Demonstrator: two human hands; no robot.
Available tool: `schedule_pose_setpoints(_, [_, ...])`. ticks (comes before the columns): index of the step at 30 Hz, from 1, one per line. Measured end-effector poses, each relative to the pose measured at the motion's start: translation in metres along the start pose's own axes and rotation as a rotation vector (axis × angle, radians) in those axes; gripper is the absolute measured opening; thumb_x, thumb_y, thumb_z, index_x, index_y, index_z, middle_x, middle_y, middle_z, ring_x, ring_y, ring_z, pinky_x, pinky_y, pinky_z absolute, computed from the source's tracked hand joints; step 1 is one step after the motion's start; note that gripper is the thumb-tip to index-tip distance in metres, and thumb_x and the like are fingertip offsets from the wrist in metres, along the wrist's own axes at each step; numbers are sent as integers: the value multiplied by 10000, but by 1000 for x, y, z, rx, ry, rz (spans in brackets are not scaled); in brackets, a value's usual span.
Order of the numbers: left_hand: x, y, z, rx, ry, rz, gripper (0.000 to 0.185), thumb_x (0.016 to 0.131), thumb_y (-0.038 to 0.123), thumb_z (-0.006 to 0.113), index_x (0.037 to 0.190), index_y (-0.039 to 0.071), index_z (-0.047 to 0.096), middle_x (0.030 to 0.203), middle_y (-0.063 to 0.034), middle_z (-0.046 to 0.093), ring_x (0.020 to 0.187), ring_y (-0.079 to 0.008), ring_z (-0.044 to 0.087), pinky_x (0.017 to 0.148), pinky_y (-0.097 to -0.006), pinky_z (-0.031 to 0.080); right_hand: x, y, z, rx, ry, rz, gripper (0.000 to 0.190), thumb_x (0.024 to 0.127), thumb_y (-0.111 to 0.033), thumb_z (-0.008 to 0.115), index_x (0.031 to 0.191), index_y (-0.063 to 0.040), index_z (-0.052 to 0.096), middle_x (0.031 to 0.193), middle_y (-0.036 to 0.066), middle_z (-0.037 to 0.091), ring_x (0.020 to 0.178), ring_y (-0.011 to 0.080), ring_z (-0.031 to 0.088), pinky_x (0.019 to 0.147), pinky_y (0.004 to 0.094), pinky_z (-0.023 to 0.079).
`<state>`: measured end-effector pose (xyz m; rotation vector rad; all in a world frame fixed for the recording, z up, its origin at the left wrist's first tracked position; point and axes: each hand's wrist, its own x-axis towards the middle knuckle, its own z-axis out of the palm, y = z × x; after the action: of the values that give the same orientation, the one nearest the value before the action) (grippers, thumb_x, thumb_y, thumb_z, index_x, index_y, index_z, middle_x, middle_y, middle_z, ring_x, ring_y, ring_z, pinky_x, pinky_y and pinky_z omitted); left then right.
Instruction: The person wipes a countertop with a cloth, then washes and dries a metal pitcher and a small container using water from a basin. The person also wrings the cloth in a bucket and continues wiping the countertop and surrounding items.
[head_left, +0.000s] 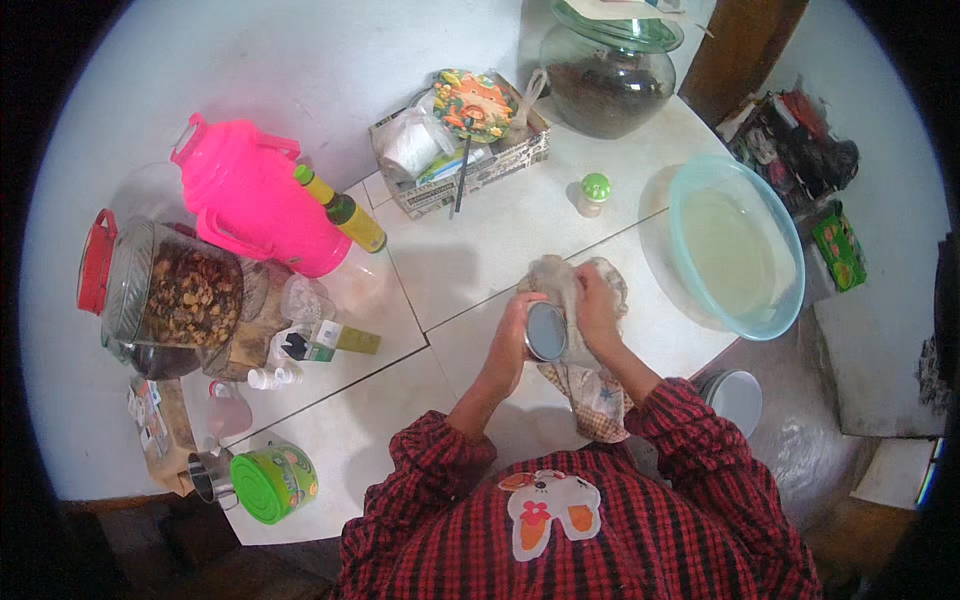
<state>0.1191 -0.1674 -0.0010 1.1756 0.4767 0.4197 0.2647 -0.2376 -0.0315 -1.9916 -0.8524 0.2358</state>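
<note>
My left hand (510, 346) grips a round can-like container (546, 332), its grey circular end facing up toward me. Close beside it, my right hand (598, 311) clutches a crumpled, stained cloth (559, 281). One part of the cloth bunches beyond my fingers, and a checked, patterned part (592, 405) hangs down toward my apron. The cloth lies against the container's right side. What the container's side wall looks like is mostly hidden by my left fingers and the cloth.
A blue plastic basin (679, 247) of cloudy water stands at the table's right edge. Beyond my hands is a green-capped small jar (595, 196). A pink thermos (255, 195), yellow-labelled bottle (352, 217), glass jars, a cardboard box (472, 184) and green tub (274, 484) stand around the white table (352, 420).
</note>
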Motion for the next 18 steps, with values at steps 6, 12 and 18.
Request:
schedule_pose_setpoints(6, [3,24,-21,-530,39,-42,506,982,467,254,1194,57,463,1149,-134,568,1042,-280,571,902,-426,453,-1,-28,-34,1014,-157,546,121,934,-90,474,929,-50,588,845,3,605,724,69,559,625,212,466])
schedule_pose_setpoints(12, [16,6,-13,-454,179,-31,417,967,382,386,1197,43,465,1125,-68,507,1080,-157,488,924,-319,400,-33,-62,-11,235,-83,-176,125,906,-143,496,948,-39,552,832,128,630,697,267,619,614,365,491])
schedule_pose_setpoints(18, [10,12,1,-130,268,-40,371,971,360,386,1171,64,486,1102,-44,522,1055,-150,494,919,-301,397,-12,-78,4,0,-31,1,134,885,-166,497,868,-34,501,788,214,594,698,412,586,612,465,466])
